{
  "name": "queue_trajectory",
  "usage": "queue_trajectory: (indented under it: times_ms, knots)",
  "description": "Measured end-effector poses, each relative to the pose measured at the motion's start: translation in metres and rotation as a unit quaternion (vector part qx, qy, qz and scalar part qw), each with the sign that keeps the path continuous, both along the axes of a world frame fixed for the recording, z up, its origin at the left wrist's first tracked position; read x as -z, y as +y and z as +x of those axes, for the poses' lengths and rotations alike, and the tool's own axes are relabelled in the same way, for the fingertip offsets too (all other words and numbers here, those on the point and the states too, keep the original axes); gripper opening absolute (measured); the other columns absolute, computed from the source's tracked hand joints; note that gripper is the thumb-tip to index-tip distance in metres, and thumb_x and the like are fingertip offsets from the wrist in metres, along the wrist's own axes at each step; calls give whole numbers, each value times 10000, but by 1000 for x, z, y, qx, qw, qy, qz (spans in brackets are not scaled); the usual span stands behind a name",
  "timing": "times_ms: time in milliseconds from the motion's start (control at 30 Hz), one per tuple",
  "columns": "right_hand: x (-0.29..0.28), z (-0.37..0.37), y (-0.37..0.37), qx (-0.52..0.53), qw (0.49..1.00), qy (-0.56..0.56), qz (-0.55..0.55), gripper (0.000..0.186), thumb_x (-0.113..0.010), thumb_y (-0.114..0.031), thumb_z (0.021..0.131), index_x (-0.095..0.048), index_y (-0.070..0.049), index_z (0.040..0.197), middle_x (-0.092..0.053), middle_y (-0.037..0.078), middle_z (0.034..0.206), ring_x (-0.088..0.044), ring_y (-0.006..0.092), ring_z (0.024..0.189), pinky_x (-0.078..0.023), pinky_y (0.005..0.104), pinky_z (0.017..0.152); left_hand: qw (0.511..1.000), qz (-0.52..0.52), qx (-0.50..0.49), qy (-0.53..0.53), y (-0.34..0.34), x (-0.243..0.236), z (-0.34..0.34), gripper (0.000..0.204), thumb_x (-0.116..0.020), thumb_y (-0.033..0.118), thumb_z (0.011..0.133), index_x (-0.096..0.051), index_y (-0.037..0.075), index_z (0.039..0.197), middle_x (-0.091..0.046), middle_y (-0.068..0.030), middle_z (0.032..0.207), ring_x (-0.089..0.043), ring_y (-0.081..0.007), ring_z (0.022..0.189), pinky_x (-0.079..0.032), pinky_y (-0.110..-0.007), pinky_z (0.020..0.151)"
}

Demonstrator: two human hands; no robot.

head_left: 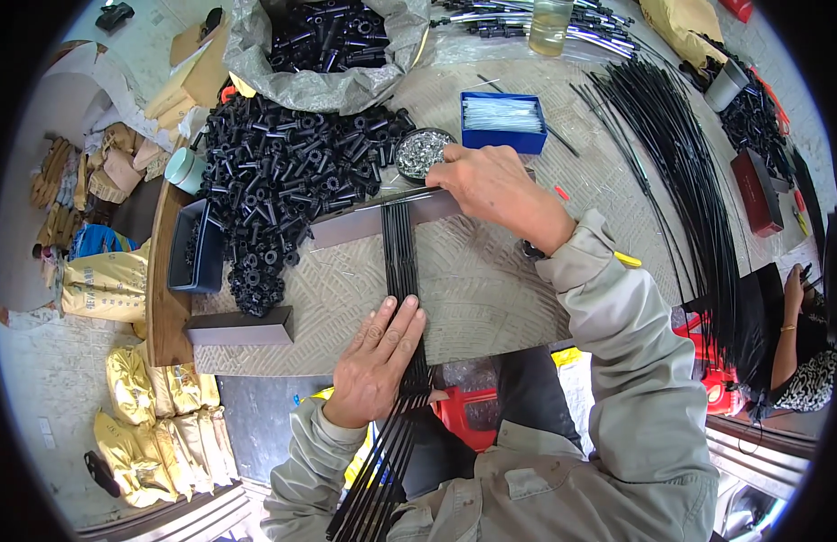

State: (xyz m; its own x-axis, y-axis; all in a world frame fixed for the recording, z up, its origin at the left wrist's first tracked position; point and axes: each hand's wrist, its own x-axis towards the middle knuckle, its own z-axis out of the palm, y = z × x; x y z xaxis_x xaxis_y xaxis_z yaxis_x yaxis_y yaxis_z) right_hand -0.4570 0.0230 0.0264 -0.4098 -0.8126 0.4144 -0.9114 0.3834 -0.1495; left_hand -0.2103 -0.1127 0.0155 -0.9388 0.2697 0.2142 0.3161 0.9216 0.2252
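A row of black cables runs from a long metal bar over the patterned board and hangs past its near edge. My left hand lies on these cables near that edge, fingers stretched out flat. My right hand is at the bar's right part, beside a round tin of small silvery pieces, its thumb and fingers curled together; what they hold, if anything, is hidden. Just behind it is a blue box holding thin white strips.
A pile of black fittings fills the back left, with a dark tray and a short bar. Loose black cables, a dark red box and a jar lie right and behind. Another person's arm shows at far right.
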Motion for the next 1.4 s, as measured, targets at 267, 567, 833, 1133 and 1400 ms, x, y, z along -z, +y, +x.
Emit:
queue_trajectory:
  times_ms: [267,567,833,1133,1400]
  knots:
    - [7,-4,-9,-30,999,-6,-27,135,-616,-64,732,-662,-109,850,-593,69,794,-627,288,677,-468,397,533,1000,-2,-7,-8,1,0,0,879,-628,603,679,-487,-19,1284,-464,-177,1348,-426,-359,1262,-374,-445,1011]
    - [7,-2,-15,-54,997,-17,-45,105,-602,-50,727,-639,-93,814,-604,77,802,-634,288,744,-481,397,577,1000,-1,-3,4,0,1,0,882,-599,632,690,-483,-2,1292,-454,-177,1356,-422,-360,1264,-375,-446,1010]
    - [10,3,-25,-64,995,-20,-69,79,-584,-32,727,-621,-54,793,-609,102,814,-622,301,817,-498,393,670,1000,-5,-7,5,2,2,-1,862,-612,624,693,-499,0,1276,-455,-183,1352,-429,-370,1256,-387,-459,997]
    - [20,-9,-20,-52,996,25,-67,102,-596,-84,716,-641,-49,801,-617,106,875,-603,263,891,-484,391,768,1000,-8,4,3,4,1,-2,835,-635,611,680,-517,35,1273,-459,-151,1357,-419,-383,1257,-386,-465,1000]
    - [-13,-54,11,146,979,77,-121,63,-615,-140,707,-649,-108,748,-622,67,805,-612,262,829,-494,375,706,999,-8,-20,37,10,1,-10,743,-606,520,743,-487,37,1296,-454,-116,1364,-405,-356,1271,-396,-434,995]
